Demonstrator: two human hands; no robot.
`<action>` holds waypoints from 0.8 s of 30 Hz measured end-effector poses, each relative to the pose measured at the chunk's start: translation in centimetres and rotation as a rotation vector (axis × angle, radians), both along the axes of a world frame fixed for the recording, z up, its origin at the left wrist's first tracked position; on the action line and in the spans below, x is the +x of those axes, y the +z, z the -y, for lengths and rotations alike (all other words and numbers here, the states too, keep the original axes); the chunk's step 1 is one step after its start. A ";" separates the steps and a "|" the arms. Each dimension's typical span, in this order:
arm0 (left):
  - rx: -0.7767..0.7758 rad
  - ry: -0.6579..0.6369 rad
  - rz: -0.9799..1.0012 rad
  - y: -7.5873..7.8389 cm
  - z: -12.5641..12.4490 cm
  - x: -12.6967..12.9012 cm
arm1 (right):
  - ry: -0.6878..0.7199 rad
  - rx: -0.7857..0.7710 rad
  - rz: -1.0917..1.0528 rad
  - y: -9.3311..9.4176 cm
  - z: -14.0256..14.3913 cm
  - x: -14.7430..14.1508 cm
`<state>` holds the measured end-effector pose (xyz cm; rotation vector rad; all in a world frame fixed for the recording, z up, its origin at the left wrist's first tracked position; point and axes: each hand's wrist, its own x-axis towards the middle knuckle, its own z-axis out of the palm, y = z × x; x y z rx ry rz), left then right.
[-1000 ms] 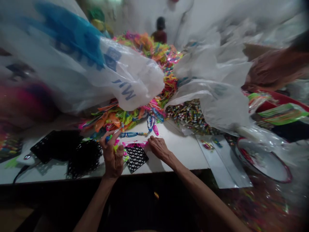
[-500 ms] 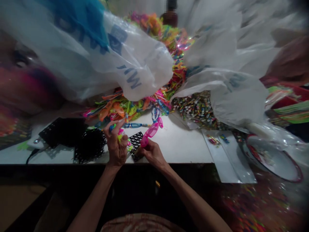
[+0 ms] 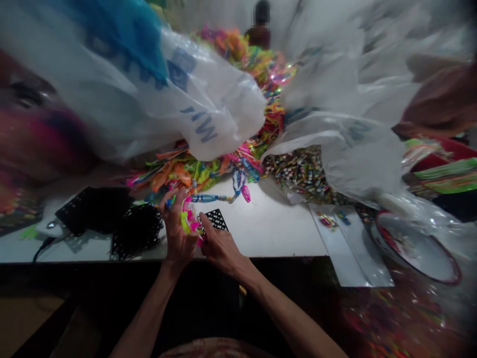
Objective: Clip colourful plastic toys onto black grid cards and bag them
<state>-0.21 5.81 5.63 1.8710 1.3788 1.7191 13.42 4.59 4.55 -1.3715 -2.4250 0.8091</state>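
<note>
Bundle of neon toy pieces (image 3: 188,219) sits clasped in our left hand (image 3: 178,233), fingers curled shut around it. Our right hand (image 3: 218,243) pinches its pink edge. Pieces are green and pink plastic.

White worktable (image 3: 283,233) w/ dark front edge, heaped w/ big translucent plastic bags (image 3: 208,104) & a pile of bright plastic pieces (image 3: 261,64). Pale wall (image 3: 223,15) at back; light dim, edges blurred. Floor under the table too dark to tell.
</note>
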 end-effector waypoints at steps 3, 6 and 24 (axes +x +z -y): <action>0.026 0.018 0.037 0.1 0.5 0.1 | 0.097 -0.004 -0.040 0.8 -3.0 1.6; 0.038 0.046 0.027 0.4 0.9 0.3 | -0.094 0.113 0.215 0.7 -7.3 2.7; -0.013 0.080 0.003 1.5 0.6 0.9 | -0.423 -0.300 -0.583 -1.8 1.2 4.8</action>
